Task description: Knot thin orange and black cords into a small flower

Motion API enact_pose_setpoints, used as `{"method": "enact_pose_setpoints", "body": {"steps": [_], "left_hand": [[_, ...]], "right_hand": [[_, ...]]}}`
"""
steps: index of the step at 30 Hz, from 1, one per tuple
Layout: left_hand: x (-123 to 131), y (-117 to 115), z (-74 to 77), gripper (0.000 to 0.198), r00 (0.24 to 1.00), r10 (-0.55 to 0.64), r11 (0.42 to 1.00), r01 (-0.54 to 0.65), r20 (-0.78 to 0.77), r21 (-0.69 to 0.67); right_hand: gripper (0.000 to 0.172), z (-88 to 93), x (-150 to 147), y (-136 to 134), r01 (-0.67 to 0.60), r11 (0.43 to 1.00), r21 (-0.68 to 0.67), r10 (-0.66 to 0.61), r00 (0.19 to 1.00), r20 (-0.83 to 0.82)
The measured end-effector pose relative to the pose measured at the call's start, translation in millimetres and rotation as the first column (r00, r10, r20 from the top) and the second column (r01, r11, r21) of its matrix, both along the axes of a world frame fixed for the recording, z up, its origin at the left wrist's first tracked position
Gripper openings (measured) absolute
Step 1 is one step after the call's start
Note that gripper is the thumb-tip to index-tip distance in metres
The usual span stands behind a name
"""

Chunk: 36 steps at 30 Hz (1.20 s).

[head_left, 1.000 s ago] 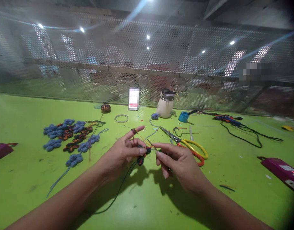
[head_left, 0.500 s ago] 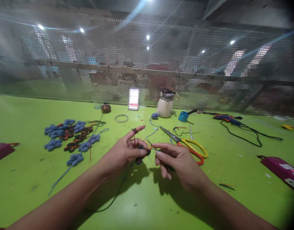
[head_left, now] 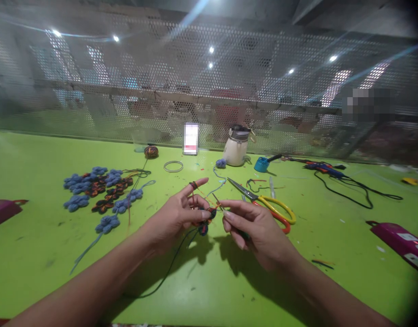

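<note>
My left hand (head_left: 181, 209) pinches a small dark crochet piece (head_left: 204, 227) with orange and red strands, and yarn is looped round its raised index finger. A dark tail of yarn (head_left: 171, 270) hangs from the piece down to the table. My right hand (head_left: 251, 222) is closed on a thin crochet hook (head_left: 216, 198), whose tip points up and left beside the piece. An orange strand runs between the piece and the hook. The hook's handle is mostly hidden in my fingers. Close behind my right hand lie scissors (head_left: 277, 209) with yellow and orange handles.
Blue crochet flowers (head_left: 76, 203) and dark orange ones (head_left: 103, 206) lie on the green table (head_left: 195, 299) at left. Farther back are a yarn ball (head_left: 151, 152), a ring (head_left: 173, 166), a phone (head_left: 191, 138), a jar (head_left: 236, 147), a blue pot (head_left: 262, 164) and a corded tool (head_left: 325, 169).
The crochet piece has turned, and more of it hangs below my left thumb. The hook and my right hand have shifted slightly right, with the hook's tip higher.
</note>
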<state>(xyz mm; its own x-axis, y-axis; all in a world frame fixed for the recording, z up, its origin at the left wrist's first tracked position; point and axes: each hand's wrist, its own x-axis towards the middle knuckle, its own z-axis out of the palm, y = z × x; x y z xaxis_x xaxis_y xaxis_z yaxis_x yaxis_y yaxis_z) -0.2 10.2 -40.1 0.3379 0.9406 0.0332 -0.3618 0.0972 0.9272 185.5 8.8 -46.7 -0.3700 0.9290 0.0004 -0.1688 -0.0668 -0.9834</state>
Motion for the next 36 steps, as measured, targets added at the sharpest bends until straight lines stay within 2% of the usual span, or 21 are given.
{"method": "enact_pose_setpoints", "body": {"steps": [13, 20, 28, 36], "left_hand": [[1.1, 1.9, -2.0, 0.077, 1.0, 0.02, 1.0, -0.02, 0.009, -0.005], [1.3, 0.3, -1.3, 0.081, 0.999, -0.038, 0.999, 0.038, 0.008, 0.03], [0.7, -0.4, -1.1, 0.081, 0.997, -0.063, 0.998, 0.064, 0.034, -0.009], [0.1, -0.8, -0.7, 0.072, 0.999, -0.004, 1.0, 0.005, 0.032, -0.023]], "right_hand": [[0.027, 1.5, -1.5, -2.7, -0.003, 1.0, -0.009, 0.004, 1.0, 0.013], [0.027, -0.2, -1.6, -0.6, 0.006, 1.0, -0.005, -0.006, 1.0, -0.009], [0.026, -0.8, -1.4, 0.1, -0.002, 1.0, -0.02, 0.001, 1.0, -0.014], [0.027, -0.7, -1.3, 0.6, 0.014, 1.0, 0.005, -0.014, 1.0, 0.012]]}}
